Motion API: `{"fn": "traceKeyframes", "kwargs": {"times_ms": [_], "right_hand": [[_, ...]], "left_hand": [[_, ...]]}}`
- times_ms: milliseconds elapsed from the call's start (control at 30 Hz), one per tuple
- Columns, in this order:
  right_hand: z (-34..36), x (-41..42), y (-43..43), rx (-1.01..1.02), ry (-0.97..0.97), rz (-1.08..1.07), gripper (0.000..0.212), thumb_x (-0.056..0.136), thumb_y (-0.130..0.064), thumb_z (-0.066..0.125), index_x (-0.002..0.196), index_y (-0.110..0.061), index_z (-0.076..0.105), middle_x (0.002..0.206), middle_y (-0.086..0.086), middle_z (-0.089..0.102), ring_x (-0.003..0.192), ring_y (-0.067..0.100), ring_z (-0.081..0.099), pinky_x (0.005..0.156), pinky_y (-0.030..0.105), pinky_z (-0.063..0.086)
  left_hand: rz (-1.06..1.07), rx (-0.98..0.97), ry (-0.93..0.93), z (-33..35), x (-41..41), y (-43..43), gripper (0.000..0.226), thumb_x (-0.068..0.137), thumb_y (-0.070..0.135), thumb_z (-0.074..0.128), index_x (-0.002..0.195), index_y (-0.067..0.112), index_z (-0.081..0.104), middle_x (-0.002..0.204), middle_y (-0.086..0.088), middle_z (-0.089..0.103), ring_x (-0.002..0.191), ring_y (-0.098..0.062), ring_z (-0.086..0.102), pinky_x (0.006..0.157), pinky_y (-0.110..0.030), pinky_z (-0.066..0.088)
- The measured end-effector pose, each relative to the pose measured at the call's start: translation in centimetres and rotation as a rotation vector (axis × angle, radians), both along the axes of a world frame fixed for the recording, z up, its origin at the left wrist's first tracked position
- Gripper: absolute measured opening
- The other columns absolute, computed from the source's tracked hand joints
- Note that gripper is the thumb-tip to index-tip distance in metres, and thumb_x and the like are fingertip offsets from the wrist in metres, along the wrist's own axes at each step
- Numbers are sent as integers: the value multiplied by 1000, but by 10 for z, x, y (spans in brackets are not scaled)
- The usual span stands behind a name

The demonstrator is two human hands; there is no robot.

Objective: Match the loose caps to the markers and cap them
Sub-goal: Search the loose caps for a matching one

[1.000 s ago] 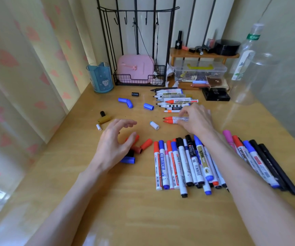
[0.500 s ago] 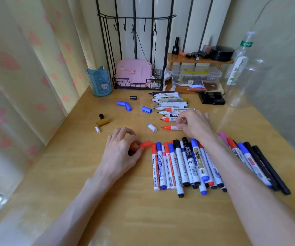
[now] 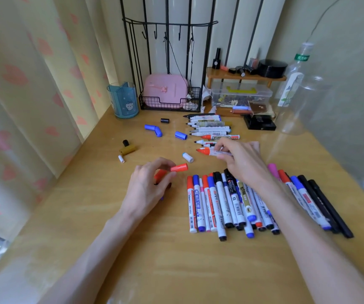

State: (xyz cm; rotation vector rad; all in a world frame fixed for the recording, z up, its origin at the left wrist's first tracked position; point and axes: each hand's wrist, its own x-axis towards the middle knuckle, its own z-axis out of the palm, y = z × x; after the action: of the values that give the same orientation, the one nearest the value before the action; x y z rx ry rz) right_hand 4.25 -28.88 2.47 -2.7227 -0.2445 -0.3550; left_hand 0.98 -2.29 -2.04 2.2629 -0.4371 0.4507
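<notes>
My left hand (image 3: pixel 148 185) pinches a red cap (image 3: pixel 179 167) between thumb and fingertips, lifted a little off the desk; another red cap (image 3: pixel 160 174) and darker caps lie partly hidden under that hand. My right hand (image 3: pixel 240 157) grips an uncapped red-tipped marker (image 3: pixel 206 151), its tip pointing left toward the cap. Several uncapped markers (image 3: pixel 211 128) lie in a stack behind it. A row of capped markers (image 3: pixel 224 200) lies in front. Loose blue caps (image 3: pixel 153 129), (image 3: pixel 181 135), a white cap (image 3: pixel 187 157), a black cap (image 3: pixel 164 120) and a gold cap (image 3: pixel 127 149) are scattered at left.
A blue pen cup (image 3: pixel 125 102), a wire basket (image 3: pixel 170 104) with a pink case, a clear box (image 3: pixel 241 95) under a small wooden shelf (image 3: pixel 245 76), a black box (image 3: pixel 260 125) and clear plastic bottles (image 3: pixel 292 84) line the desk's back. A curtain hangs at left.
My left hand picked a red cap out of the pile and lifted it. My right hand took hold of the red-tipped marker and raised it off the desk.
</notes>
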Motion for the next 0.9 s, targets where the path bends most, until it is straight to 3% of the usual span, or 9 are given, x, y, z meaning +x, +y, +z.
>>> {"fn": "traceKeyframes", "kwargs": {"times_ms": [133,267,367,500,667,800,900], "right_hand": [[-5,-38,1,39,-66,85,13,101,-25,64,111,-32,62,108,-15,65,105,13,56,92,37,32],[-14,-59,0,105,-131,127,12,99,-20,64,108,-29,63,106,-14,62,101,9,48,81,34,41],[-16,-62,1,120,-160,139,11,99,-19,63,108,-26,64,104,-10,61,101,11,49,83,33,42],[-20,-64,4,118,-150,156,9,100,-25,60,108,-28,64,99,-8,61,99,16,53,84,42,48],[-20,-69,8,161,-147,200,14,101,-30,60,112,-26,68,102,-12,68,97,16,56,83,40,49],[-23,-71,12,202,-193,202,21,101,-26,64,118,-21,75,101,-10,70,95,17,62,84,37,52],[-25,-71,16,187,-244,192,21,99,-18,68,117,-19,77,93,-7,69,88,18,59,77,36,50]], "left_hand": [[-25,-25,25,2,-1,-2,14,96,30,74,110,27,71,98,15,76,91,-8,71,87,-34,55],[-63,-15,2,5,-5,-6,15,95,28,75,109,24,72,96,15,74,89,1,67,76,-12,47],[-92,-19,6,6,-8,-9,15,94,26,76,109,22,73,94,17,71,86,7,63,73,-6,42],[-127,-44,22,5,-10,-10,15,94,24,76,108,21,73,93,17,72,83,1,65,70,-7,44],[-187,-71,50,4,-12,-14,18,95,35,71,109,24,75,99,18,74,92,-6,69,72,-13,46],[-179,-118,18,7,-15,-14,25,96,37,68,112,21,79,97,32,70,82,-2,63,68,-16,45],[-180,-104,13,6,-16,-14,28,95,41,66,111,22,79,96,30,69,83,-2,64,69,-21,49]]}}
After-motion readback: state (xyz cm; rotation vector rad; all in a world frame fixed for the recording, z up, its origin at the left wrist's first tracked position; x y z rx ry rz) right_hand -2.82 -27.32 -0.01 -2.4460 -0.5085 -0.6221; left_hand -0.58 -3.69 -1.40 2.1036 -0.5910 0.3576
